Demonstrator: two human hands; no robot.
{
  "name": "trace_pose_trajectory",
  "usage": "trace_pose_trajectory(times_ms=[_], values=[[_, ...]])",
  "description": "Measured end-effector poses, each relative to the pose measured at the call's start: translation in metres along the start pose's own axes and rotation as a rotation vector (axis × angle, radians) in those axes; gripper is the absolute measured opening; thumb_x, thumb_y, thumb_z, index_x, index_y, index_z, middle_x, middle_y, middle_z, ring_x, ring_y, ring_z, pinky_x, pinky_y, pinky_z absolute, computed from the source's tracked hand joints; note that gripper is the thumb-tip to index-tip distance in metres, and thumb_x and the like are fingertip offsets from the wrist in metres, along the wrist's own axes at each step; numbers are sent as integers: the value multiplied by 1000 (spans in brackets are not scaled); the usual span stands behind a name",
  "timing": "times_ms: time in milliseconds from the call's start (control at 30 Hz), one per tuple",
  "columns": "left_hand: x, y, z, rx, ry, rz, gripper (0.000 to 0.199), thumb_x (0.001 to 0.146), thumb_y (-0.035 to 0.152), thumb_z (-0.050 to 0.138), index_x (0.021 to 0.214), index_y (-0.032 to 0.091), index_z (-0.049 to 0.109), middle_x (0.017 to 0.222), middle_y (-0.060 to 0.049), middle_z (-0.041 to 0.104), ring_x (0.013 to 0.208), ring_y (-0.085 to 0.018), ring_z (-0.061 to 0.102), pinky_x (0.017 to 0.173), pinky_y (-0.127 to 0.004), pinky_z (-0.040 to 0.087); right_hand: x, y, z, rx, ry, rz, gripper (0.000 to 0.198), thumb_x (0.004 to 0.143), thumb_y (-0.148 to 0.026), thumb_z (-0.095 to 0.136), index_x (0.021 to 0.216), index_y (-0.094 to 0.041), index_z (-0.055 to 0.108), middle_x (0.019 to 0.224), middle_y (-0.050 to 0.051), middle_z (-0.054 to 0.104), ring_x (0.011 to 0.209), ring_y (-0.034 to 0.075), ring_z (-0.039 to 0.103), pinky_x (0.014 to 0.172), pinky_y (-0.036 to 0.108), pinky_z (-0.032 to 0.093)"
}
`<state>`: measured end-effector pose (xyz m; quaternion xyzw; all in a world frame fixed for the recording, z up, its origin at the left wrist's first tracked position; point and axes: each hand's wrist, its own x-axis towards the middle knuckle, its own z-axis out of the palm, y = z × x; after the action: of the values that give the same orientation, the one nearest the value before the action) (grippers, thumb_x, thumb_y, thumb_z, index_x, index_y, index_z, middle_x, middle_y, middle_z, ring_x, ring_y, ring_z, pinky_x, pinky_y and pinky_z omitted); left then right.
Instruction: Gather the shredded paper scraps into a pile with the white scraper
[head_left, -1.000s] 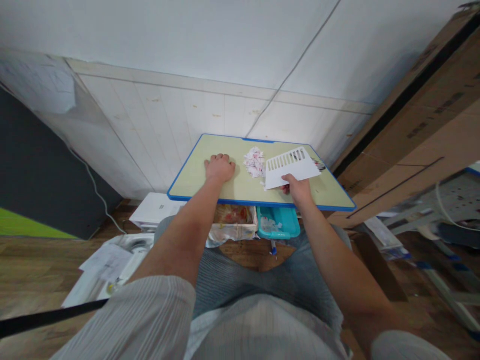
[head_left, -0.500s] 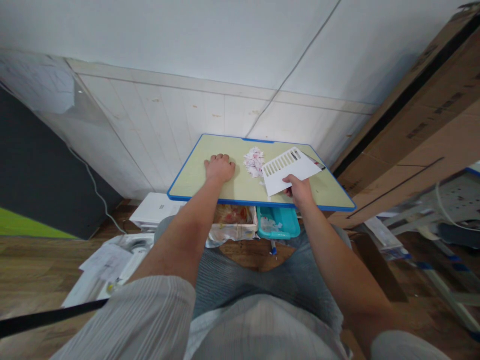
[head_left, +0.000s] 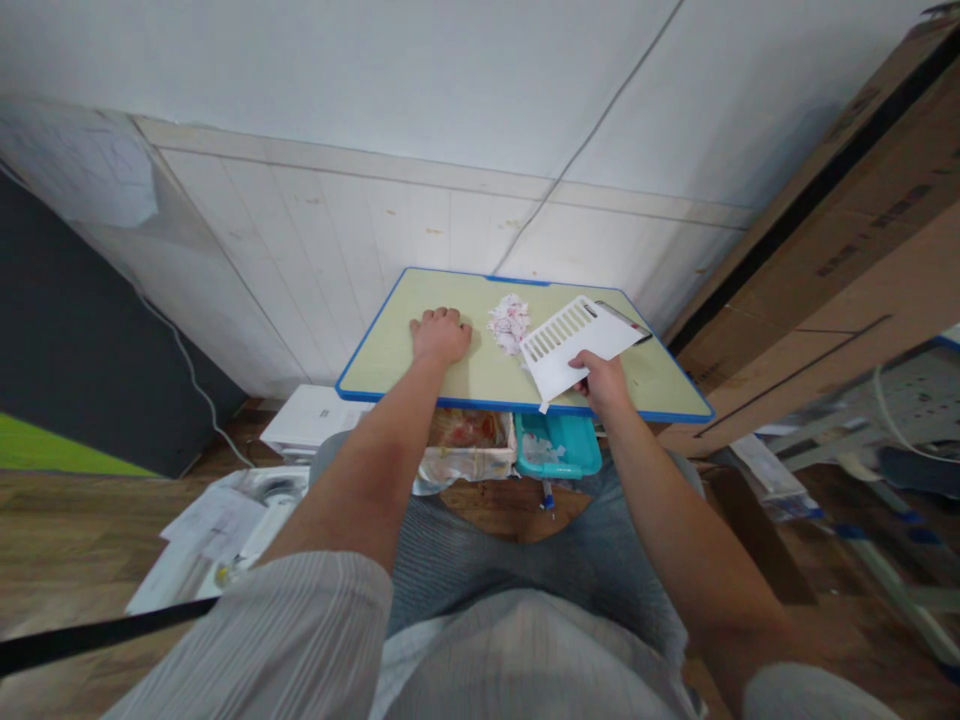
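My left hand [head_left: 441,337] rests on the left half of the small pale yellow tabletop [head_left: 382,350], holding nothing, its fingers a little apart. To its right lies a heap of torn paper scraps [head_left: 510,322], white with reddish and dark marks. My right hand [head_left: 602,382] grips a flat white sheet with a row of slots [head_left: 564,362], thumb on top. The sheet's left edge is beside the heap. At its lower corner a small white scrap [head_left: 544,407] shows over the table's front edge. Partly under the sheet is a flat dark-edged object [head_left: 639,330], perhaps a phone.
Below the table's front edge sit a teal plastic basket [head_left: 559,460] with whitish scraps inside and a lined box [head_left: 472,462] with brownish contents. Large cardboard boxes [head_left: 847,230] lean on the right. A white box [head_left: 311,420] stands low at the left.
The slotted sheet has shifted slightly left and toward me, turning a little. A small scrap now shows at the table's front edge by its corner. My left hand has stayed in place.
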<state>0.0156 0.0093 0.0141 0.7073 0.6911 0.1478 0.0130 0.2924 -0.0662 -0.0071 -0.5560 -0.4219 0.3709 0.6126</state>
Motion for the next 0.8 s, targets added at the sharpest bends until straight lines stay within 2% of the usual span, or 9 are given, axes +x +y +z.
trace_pose_trajectory(times_ms=[67, 200, 300, 367, 500, 667, 800], values=[[0, 0, 0, -4, 0, -4, 52, 115, 38, 43, 154, 20, 73, 168, -20, 66, 156, -42, 55, 127, -63, 45, 1, 0, 2, 5, -8, -10, 17, 65, -29, 72, 75, -26, 59, 48, -5, 57, 36, 14, 45, 33, 24, 32], [1, -1, 1, -7, 0, -1, 52, 115, 38, 44, 154, 19, 73, 168, -21, 66, 156, -43, 55, 127, -65, 44, 2, 1, 7, 12, -34, -30, 23, 73, -33, 81, 88, -23, 66, 63, 1, 74, 44, 15, 59, 43, 25, 50], [2, -1, 1, -6, 1, 1, 53, 115, 38, 43, 154, 19, 73, 168, -20, 66, 156, -42, 55, 127, -65, 45, 2, 2, 9, 4, -53, -28, 23, 75, -33, 83, 90, -22, 68, 65, 3, 77, 46, 16, 61, 46, 26, 54], [2, -1, 1, -7, 1, -2, 52, 115, 38, 43, 154, 21, 73, 169, -19, 66, 156, -41, 55, 127, -64, 45, 2, 3, 8, -9, -63, -24, 21, 74, -32, 83, 85, -23, 67, 61, 2, 75, 44, 16, 59, 44, 25, 52], [2, 0, 0, -18, 2, 0, 50, 115, 38, 44, 152, 23, 74, 167, -20, 67, 155, -42, 55, 126, -64, 44, 2, 1, 5, -23, -49, -29, 16, 70, -31, 77, 74, -24, 63, 48, -1, 64, 37, 14, 48, 36, 24, 36], [1, 0, 0, -18, -3, -5, 50, 114, 38, 44, 152, 24, 74, 167, -19, 66, 155, -42, 54, 127, -63, 43, 0, -2, 5, -28, -49, -31, 14, 68, -32, 75, 73, -24, 64, 51, 0, 67, 39, 15, 50, 38, 25, 39], [2, -1, 1, -16, 3, -5, 51, 114, 38, 44, 152, 23, 74, 167, -19, 67, 154, -42, 55, 125, -62, 44, -2, -2, 4, -34, -52, -29, 12, 67, -31, 72, 69, -25, 61, 44, -2, 58, 36, 14, 42, 35, 26, 31]])
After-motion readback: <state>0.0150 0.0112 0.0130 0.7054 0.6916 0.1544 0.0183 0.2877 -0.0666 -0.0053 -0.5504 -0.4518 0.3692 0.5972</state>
